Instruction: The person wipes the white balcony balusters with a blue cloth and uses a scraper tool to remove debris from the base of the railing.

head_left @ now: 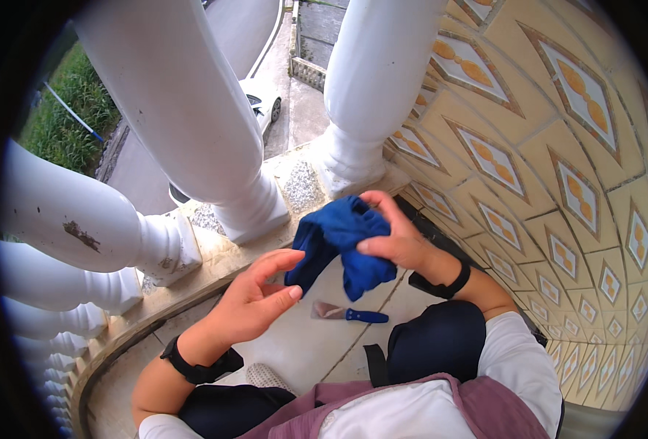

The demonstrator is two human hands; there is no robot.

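Note:
A crumpled blue cloth (349, 234) hangs above the tiled floor, pinched between the thumb and fingers of my right hand (397, 234). Its lower folds droop freely. My left hand (254, 296) is at the cloth's left edge with thumb and fingers spread apart; whether the fingertips touch the fabric I cannot tell. Below the cloth, a putty knife (366, 316) with a blue handle and a flat blade lies on the floor, the blade pointing left. No hand touches it.
White balusters (229, 146) stand on a curved stone ledge (214, 267) ahead and to the left. A tiled wall (529, 183) with diamond patterns rises on the right. My knees flank the pale floor tiles (302, 351). Beyond the balusters are a road and a white car (264, 102).

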